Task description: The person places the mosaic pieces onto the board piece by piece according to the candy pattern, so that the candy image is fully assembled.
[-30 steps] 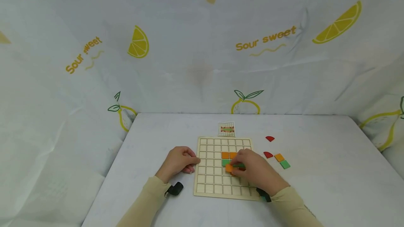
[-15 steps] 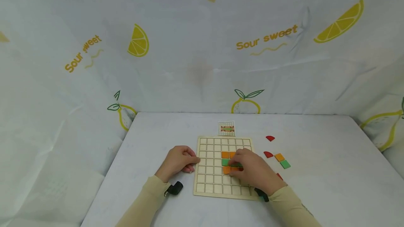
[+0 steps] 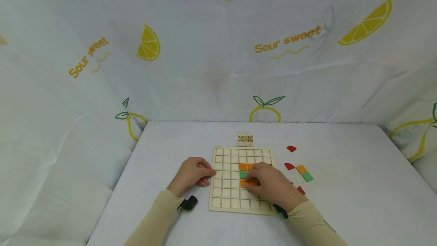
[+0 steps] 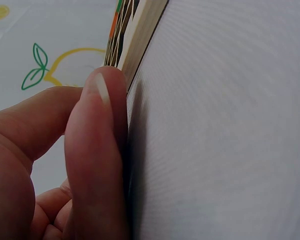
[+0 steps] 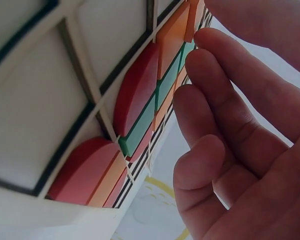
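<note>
A pale wooden grid board [image 3: 226, 193] lies on the table. My left hand [image 3: 194, 172] pinches its left edge between thumb and forefinger; the left wrist view has the thumb [image 4: 97, 150] right at the board's side. My right hand [image 3: 273, 183] is over the board, its fingertips at an orange square tile [image 3: 243, 183] lying flat in a cell. Above that tile are a green tile [image 3: 243, 175] and two orange tiles [image 3: 243, 166]. The right wrist view shows red quarter-round tiles [image 5: 137, 92] and green tiles [image 5: 139, 127] in the grid, partly hidden from the head view by my hand.
Behind the board lies a small pattern card [image 3: 244, 138]. Right of it are loose pieces: red quarter-rounds [image 3: 291, 149], an orange square [image 3: 301, 169] and a green square [image 3: 307, 177]. Another red piece [image 3: 301, 190] lies by my right wrist. A lemon-print cloth [image 3: 211, 48] hangs behind the table.
The orange tile held tilted in my right fingers a second ago now lies flat in its cell. My right hand has shifted slightly left; the left hand stays at the board's edge.
</note>
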Available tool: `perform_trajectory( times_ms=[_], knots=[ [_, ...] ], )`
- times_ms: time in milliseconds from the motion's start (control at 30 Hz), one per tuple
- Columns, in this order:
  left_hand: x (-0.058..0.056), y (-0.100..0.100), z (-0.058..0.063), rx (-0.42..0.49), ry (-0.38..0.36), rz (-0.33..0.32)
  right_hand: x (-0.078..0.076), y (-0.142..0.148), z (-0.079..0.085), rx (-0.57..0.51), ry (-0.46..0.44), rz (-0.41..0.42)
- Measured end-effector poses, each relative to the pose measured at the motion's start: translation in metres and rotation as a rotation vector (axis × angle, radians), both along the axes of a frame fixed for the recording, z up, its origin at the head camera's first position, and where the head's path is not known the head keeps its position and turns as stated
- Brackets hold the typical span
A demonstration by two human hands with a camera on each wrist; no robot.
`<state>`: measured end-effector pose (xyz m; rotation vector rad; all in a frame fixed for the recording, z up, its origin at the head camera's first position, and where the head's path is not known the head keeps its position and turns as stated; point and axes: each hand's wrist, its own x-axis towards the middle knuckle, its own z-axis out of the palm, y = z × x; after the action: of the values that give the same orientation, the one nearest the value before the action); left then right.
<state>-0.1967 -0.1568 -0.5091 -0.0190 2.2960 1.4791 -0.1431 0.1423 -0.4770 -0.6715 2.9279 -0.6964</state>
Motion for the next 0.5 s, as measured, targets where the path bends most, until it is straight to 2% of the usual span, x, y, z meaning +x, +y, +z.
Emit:
perform_trajectory(
  times_ms=[167,500],
  knots=[
    [-0.0013,0.0012,0.0009,0.004,-0.002,-0.002,-0.0003,0.0002,0.0000,0.022,0.024,-0.001],
    [0.0022,-0.0014,-0.0009,0.002,-0.001,0.003,0.0021,-0.0041,0.0010,0.020,-0.013,0.000]
  ],
)
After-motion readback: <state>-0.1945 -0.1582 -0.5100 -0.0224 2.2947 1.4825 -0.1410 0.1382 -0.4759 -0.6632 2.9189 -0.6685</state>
